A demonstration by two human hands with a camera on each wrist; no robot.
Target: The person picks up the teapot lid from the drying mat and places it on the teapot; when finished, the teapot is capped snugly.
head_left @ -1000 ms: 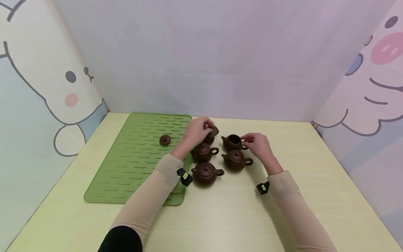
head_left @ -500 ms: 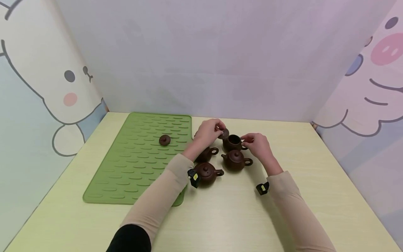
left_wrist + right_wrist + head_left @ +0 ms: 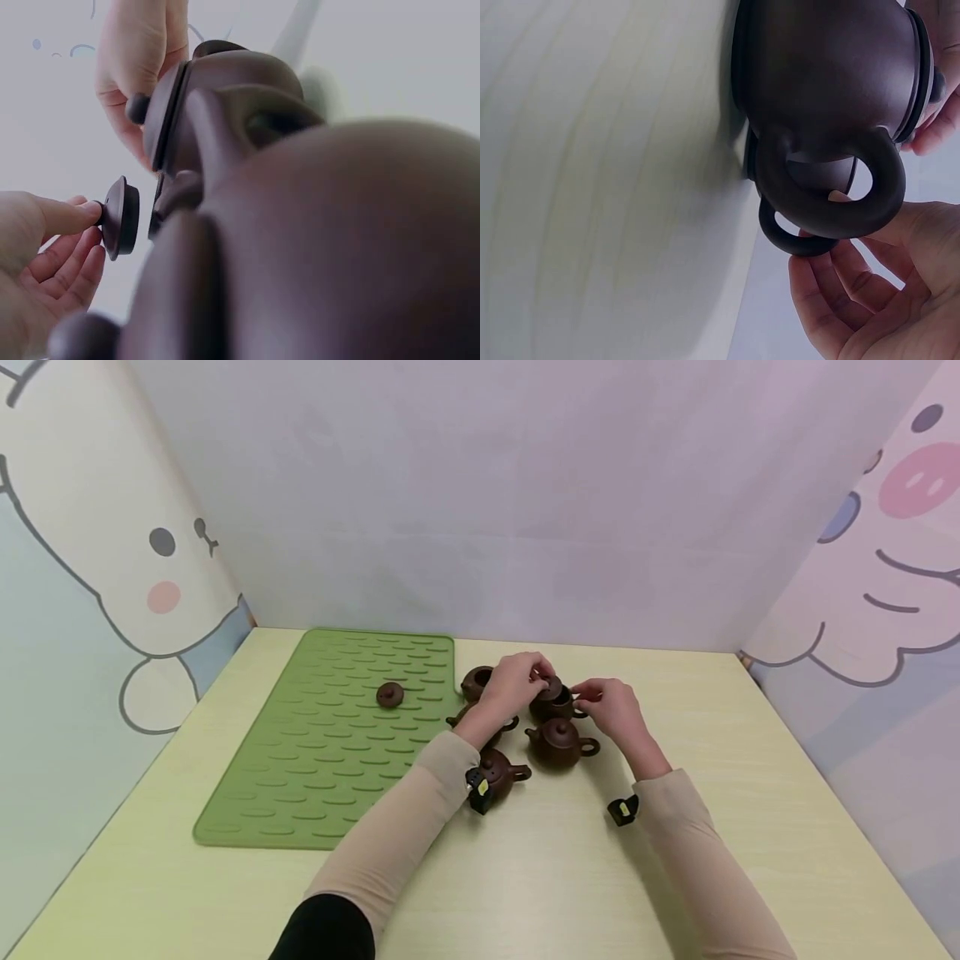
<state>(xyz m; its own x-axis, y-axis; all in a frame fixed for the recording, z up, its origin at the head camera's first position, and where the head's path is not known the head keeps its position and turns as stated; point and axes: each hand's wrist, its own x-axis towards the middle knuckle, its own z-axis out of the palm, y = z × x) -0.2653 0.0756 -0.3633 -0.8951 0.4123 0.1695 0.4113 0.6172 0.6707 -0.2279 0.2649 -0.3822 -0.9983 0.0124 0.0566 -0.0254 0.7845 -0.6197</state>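
Note:
My left hand (image 3: 513,685) pinches a dark brown teapot lid (image 3: 551,689) by its knob, with the lid tilted close over an open teapot (image 3: 547,710) at the back right. In the left wrist view the lid (image 3: 116,217) hangs a little apart from that pot's mouth. My right hand (image 3: 611,706) holds the same teapot by its handle. The right wrist view has the right fingertips at this small loop handle (image 3: 795,241), partly hidden behind a nearer teapot (image 3: 825,67). Another lidless teapot (image 3: 475,681) stands behind the left hand, partly covered by it.
Lidded teapots stand close by: one (image 3: 558,745) in front of the open pot, one (image 3: 498,774) nearer me, and one (image 3: 459,717) mostly hidden under the left wrist. A loose lid (image 3: 389,695) lies on the green mat (image 3: 300,760) at the left.
My left hand has carried the lid rightward from the back left teapot to above the back right one, uncovering the left pot's open mouth. The right hand has stayed at the handle.

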